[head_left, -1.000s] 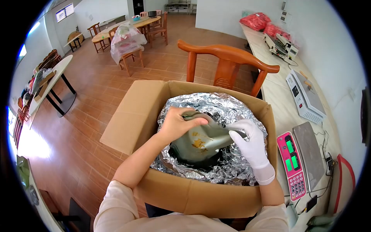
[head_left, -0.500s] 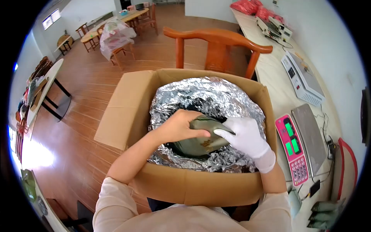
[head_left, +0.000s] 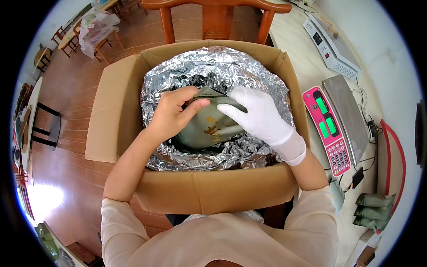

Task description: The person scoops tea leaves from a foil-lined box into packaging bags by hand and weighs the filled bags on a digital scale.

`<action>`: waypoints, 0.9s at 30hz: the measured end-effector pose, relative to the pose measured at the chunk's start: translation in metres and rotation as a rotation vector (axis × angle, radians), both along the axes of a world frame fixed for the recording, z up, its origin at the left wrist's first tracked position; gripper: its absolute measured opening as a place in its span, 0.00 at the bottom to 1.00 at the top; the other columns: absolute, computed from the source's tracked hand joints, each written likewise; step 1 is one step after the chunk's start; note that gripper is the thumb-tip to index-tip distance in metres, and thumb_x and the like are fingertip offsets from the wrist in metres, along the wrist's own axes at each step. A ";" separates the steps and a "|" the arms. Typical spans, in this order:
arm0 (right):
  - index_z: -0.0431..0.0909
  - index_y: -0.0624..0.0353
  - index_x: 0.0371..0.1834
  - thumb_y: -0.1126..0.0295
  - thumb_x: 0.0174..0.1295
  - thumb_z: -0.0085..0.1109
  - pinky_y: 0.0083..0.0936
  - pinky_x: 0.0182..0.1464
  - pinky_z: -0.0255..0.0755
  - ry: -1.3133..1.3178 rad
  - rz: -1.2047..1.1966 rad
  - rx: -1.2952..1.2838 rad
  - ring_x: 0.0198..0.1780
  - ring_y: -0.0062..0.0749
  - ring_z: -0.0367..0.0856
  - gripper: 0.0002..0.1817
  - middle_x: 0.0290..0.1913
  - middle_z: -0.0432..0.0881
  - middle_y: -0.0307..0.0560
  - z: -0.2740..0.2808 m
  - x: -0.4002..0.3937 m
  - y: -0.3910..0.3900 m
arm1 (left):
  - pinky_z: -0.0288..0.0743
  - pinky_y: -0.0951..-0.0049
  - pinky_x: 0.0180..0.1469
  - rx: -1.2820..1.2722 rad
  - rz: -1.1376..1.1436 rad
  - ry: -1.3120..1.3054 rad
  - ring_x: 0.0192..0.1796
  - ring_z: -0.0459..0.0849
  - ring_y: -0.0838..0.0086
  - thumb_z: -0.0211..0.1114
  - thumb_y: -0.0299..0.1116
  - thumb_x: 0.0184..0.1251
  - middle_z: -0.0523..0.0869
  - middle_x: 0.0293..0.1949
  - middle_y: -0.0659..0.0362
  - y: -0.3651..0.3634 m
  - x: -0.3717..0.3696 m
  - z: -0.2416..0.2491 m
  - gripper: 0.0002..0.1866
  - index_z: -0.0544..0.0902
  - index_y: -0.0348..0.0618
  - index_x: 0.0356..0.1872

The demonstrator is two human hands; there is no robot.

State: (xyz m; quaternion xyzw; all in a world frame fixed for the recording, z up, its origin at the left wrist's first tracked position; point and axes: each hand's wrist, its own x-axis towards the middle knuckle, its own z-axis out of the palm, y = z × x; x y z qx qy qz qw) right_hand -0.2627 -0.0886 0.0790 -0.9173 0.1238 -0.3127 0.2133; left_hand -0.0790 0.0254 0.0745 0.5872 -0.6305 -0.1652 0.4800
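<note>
A cardboard box point(head_left: 213, 193) lined with crumpled silver foil point(head_left: 213, 66) stands in front of me. Over its opening I hold a grey-green pouch point(head_left: 202, 129) with a gold print. My bare left hand point(head_left: 171, 113) grips the pouch's upper left edge, thumb on top. My right hand point(head_left: 258, 118), in a white glove, holds the pouch's right side, its fingers laid across the open mouth. What lies in the box under the pouch is hidden.
A pink digital scale point(head_left: 331, 129) with a steel pan sits on the counter to the right, with a white machine point(head_left: 331, 42) farther back. Several green pouches point(head_left: 371, 213) lie at the lower right. A wooden chair point(head_left: 215, 13) stands behind the box.
The view has tilted down and closer to the box. Both hands still hold the pouch, which now sits a little higher and tilted, with its printed face showing.
</note>
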 end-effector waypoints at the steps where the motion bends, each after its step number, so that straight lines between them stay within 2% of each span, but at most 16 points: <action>1: 0.77 0.57 0.28 0.58 0.56 0.61 0.34 0.31 0.71 -0.010 -0.008 0.006 0.28 0.44 0.77 0.13 0.26 0.76 0.47 0.000 0.001 0.002 | 0.65 0.74 0.27 0.007 0.012 -0.057 0.23 0.67 0.76 0.65 0.33 0.62 0.72 0.20 0.56 0.001 -0.001 0.001 0.11 0.76 0.35 0.29; 5: 0.76 0.56 0.25 0.60 0.56 0.60 0.34 0.30 0.71 0.073 -0.004 -0.029 0.28 0.44 0.77 0.11 0.25 0.75 0.46 0.007 -0.001 0.005 | 0.68 0.76 0.28 0.016 -0.020 -0.012 0.23 0.70 0.76 0.63 0.32 0.63 0.75 0.22 0.56 0.002 -0.002 0.001 0.09 0.77 0.36 0.31; 12: 0.76 0.55 0.26 0.61 0.56 0.60 0.32 0.30 0.71 0.047 0.015 -0.007 0.28 0.42 0.77 0.11 0.25 0.75 0.45 0.009 -0.003 0.010 | 0.69 0.75 0.29 0.048 -0.042 -0.054 0.24 0.74 0.75 0.63 0.31 0.64 0.76 0.23 0.56 0.007 -0.001 0.005 0.08 0.77 0.37 0.32; 16: 0.76 0.56 0.26 0.60 0.56 0.60 0.32 0.31 0.72 -0.016 0.042 -0.008 0.29 0.41 0.77 0.11 0.26 0.76 0.44 0.008 0.000 0.012 | 0.71 0.71 0.30 -0.037 -0.085 -0.185 0.25 0.77 0.65 0.62 0.30 0.63 0.76 0.25 0.54 0.007 -0.006 0.001 0.06 0.77 0.38 0.32; 18: 0.76 0.56 0.26 0.60 0.56 0.59 0.33 0.31 0.72 -0.043 0.035 -0.123 0.29 0.41 0.77 0.11 0.26 0.75 0.43 0.003 0.002 0.011 | 0.72 0.67 0.30 -0.058 -0.120 -0.237 0.28 0.78 0.58 0.62 0.30 0.62 0.77 0.27 0.54 0.007 -0.009 0.002 0.05 0.77 0.40 0.31; 24: 0.75 0.56 0.26 0.61 0.56 0.59 0.34 0.30 0.71 0.144 0.111 -0.199 0.28 0.41 0.77 0.11 0.25 0.74 0.44 0.014 -0.001 0.012 | 0.73 0.69 0.29 -0.103 -0.155 -0.282 0.28 0.79 0.60 0.62 0.30 0.62 0.78 0.28 0.55 0.007 -0.010 0.002 0.04 0.79 0.40 0.32; 27: 0.75 0.55 0.26 0.61 0.56 0.58 0.34 0.30 0.71 0.115 0.063 -0.209 0.28 0.42 0.77 0.10 0.25 0.74 0.43 0.011 -0.002 0.014 | 0.73 0.69 0.29 -0.084 -0.123 -0.304 0.28 0.79 0.60 0.62 0.29 0.61 0.79 0.28 0.55 0.009 -0.009 0.004 0.04 0.79 0.41 0.32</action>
